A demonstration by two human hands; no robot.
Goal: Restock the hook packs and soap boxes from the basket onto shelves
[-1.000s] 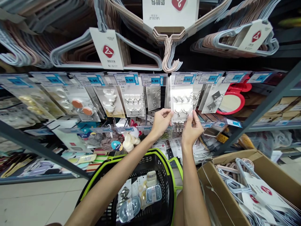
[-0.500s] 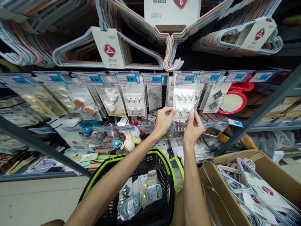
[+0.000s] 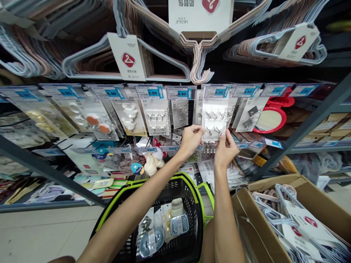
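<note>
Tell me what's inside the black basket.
The black basket holds a blue oval case, a smaller blue case, a cream container and carded packs partly covered by the cases. Whatever lies beneath these items or behind the left forearm cannot be seen.

Two o'clock, right hand covers a corner of the hook packet! Six, basket cut off below, partly behind the left forearm! Nine, price tag digits blurred!

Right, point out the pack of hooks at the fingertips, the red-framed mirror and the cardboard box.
Pack of hooks point(image 3: 214, 117): head view, middle of its front.
Red-framed mirror point(image 3: 270, 120): head view, on the glass.
Cardboard box point(image 3: 318, 199): head view, on the inner face of a side wall.
</note>
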